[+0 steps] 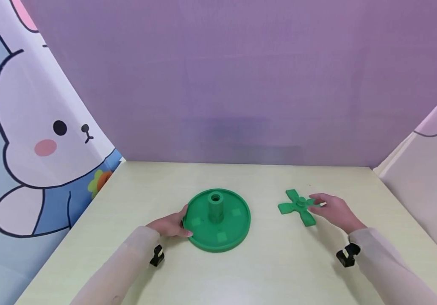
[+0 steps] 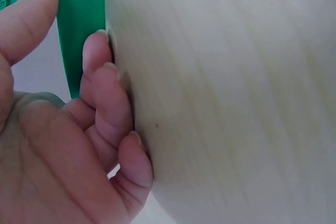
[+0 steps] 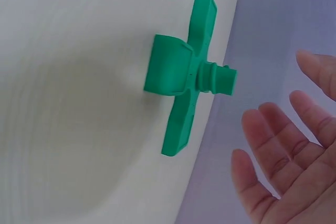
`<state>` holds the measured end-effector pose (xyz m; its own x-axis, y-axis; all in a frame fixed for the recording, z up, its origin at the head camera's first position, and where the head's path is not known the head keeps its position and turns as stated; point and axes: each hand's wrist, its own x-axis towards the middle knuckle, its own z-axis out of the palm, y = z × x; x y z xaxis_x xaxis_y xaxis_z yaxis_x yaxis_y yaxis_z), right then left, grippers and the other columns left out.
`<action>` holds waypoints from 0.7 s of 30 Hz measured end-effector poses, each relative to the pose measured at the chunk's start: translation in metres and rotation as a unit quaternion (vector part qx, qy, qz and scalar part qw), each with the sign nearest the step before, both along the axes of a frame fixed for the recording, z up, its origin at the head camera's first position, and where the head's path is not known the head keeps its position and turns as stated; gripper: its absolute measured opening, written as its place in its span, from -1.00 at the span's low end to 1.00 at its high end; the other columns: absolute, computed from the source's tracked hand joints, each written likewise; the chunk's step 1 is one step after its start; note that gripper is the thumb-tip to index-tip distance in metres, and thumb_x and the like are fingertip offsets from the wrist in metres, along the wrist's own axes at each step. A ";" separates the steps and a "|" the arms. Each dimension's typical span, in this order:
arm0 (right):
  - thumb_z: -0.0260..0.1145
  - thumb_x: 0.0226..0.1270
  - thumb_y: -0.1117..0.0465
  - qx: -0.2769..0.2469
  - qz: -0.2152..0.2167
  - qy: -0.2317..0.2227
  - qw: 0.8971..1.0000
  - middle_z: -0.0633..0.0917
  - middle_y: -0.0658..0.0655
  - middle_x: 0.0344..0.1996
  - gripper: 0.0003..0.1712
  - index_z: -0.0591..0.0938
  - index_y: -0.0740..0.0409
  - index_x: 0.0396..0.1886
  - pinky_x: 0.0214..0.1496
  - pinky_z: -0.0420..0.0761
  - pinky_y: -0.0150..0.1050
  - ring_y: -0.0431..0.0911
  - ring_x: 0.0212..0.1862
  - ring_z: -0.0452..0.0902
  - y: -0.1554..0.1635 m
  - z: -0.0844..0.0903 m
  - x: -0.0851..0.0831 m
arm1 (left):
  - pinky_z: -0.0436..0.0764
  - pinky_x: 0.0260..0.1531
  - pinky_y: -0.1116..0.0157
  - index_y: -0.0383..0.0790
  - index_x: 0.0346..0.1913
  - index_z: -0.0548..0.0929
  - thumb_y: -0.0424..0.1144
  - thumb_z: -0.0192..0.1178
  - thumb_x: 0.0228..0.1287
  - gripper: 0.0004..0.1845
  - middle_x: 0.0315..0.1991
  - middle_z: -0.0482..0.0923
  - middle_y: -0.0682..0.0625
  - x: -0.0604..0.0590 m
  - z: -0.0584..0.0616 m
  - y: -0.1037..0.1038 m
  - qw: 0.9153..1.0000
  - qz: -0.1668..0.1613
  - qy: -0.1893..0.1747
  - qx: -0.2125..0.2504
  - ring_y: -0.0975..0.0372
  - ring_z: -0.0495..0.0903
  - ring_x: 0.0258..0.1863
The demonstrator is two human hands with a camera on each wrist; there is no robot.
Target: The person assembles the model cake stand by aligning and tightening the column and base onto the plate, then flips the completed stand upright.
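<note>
A round green base lies on the table, a hollow post standing up from its middle. My left hand grips its left edge. In the left wrist view the green rim shows between the thumb and the fingers, which are bent close to the tabletop. To the right lies a green four-armed cross piece with a short stub at its centre. My right hand hovers at its right arm. The right wrist view shows the cross piece apart from the relaxed, spread fingers.
The pale wooden table reaches back to a purple cloth wall. A cloth with a cartoon rabbit hangs along the left side, and a pale cloth along the right. Each sleeve carries a black wrist device.
</note>
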<state>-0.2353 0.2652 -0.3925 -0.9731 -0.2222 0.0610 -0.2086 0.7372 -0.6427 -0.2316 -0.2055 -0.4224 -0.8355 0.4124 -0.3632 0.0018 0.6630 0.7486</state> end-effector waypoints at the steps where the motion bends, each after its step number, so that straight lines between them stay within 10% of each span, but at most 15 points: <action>1: 0.31 0.30 0.18 -0.002 -0.002 -0.003 1.000 0.61 0.42 -0.11 -0.46 0.48 0.48 0.14 -0.17 0.59 0.02 0.20 -0.14 0.60 0.001 -0.002 0.000 | 0.00 0.35 -0.10 -0.39 0.49 -0.32 -0.28 0.33 0.20 0.10 0.47 -0.10 -0.36 0.000 0.000 0.000 1.000 -0.001 0.001 0.000 -0.16 -0.10 0.44; 13: 0.29 0.31 0.16 0.016 -0.014 -0.009 1.000 0.64 0.38 -0.16 -0.47 0.52 0.54 0.08 -0.08 0.53 0.10 0.24 -0.08 0.55 0.004 -0.023 -0.001 | -0.03 0.36 -0.09 -0.39 0.48 -0.34 -0.33 0.31 0.21 0.08 0.47 -0.15 -0.37 0.002 0.001 0.003 1.000 0.014 -0.011 0.007 -0.16 -0.13 0.44; 21: 0.28 0.30 0.11 -0.012 -0.031 -0.091 0.995 0.60 0.42 -0.08 -0.36 0.44 0.53 0.18 -0.10 0.56 0.01 0.13 -0.12 0.55 0.005 -0.033 -0.014 | 0.00 0.35 -0.10 -0.37 0.49 -0.34 -0.30 0.32 0.20 0.10 0.47 -0.14 -0.36 0.003 0.003 0.000 1.000 0.026 -0.015 -0.001 -0.16 -0.12 0.44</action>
<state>-0.2496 0.2706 -0.4253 -0.9804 -0.1613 -0.1132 -0.0412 0.7297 -0.6826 -0.2283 -0.2050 -0.4194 -0.8447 0.3671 -0.3896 -0.0561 0.6631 0.7465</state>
